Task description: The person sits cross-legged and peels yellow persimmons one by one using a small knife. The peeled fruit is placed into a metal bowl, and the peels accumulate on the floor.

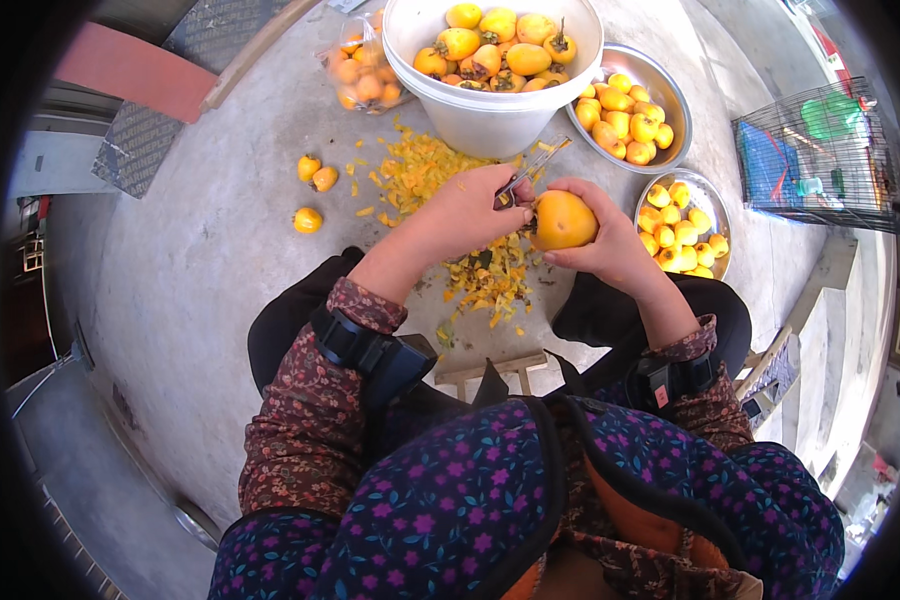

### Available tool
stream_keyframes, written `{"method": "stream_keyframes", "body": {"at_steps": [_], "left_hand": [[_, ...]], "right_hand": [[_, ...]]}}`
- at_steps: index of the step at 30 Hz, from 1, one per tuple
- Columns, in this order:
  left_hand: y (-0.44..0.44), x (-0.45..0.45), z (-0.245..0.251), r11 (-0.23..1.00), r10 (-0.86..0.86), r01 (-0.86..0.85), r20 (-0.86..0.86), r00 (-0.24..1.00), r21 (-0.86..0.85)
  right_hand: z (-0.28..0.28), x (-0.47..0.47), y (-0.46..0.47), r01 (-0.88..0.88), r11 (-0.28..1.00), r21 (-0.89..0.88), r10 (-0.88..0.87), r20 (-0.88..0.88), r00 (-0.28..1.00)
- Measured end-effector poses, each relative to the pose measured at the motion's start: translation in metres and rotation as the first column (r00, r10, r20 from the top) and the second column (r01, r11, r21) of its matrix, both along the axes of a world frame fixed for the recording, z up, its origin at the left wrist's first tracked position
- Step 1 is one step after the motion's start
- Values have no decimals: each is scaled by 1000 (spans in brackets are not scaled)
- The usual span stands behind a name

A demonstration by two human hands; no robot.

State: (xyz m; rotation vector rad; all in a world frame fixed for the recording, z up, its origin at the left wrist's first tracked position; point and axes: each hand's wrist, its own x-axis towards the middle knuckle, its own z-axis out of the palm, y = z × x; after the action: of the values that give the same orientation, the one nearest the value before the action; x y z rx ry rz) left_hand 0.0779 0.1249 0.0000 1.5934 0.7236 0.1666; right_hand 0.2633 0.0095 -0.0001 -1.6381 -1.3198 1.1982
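My right hand point(607, 232) grips an orange persimmon point(565, 220) from its right side. My left hand point(476, 210) holds a metal-bladed peeler point(541, 159), its blade end pointing up and right, while the thumb and fingertips touch the persimmon's stem end. Below both hands, yellow-orange peelings point(491, 281) lie on the concrete floor, with another heap of peelings point(412, 169) farther out. A large white bucket point(480, 124) full of unpeeled persimmons stands beyond my hands.
A metal basin point(679, 154) and a smaller metal bowl point(722, 217) hold peeled persimmons on the right. A plastic bag point(360, 71) of fruit rests left of the bucket. Several loose persimmons point(325, 178) lie on the floor. A wire cage point(817, 157) stands far right.
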Motion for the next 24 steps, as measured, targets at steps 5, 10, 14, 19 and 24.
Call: {"method": "stream_keyframes", "body": {"at_steps": [5, 10, 14, 19, 24], "left_hand": [[-1, 0, -8, 983, -37, 42, -28, 999, 178], [-1, -5, -3, 984, -51, 41, 53, 997, 172], [-5, -5, -1, 991, -65, 63, 11, 998, 115], [-7, -5, -1, 999, -33, 33, 5, 999, -1], [0, -8, 0, 950, -31, 53, 74, 997, -309]], "right_hand": [[2, -2, 0, -112, 993, 39, 102, 191, 976], [10, -4, 0, -120, 991, 51, 114, 112, 987], [15, -4, -2, -158, 987, 39, 153, 122, 981], [20, -7, -2, -221, 969, 110, 202, 160, 966], [23, -6, 2, -226, 959, 169, 191, 204, 960]]}}
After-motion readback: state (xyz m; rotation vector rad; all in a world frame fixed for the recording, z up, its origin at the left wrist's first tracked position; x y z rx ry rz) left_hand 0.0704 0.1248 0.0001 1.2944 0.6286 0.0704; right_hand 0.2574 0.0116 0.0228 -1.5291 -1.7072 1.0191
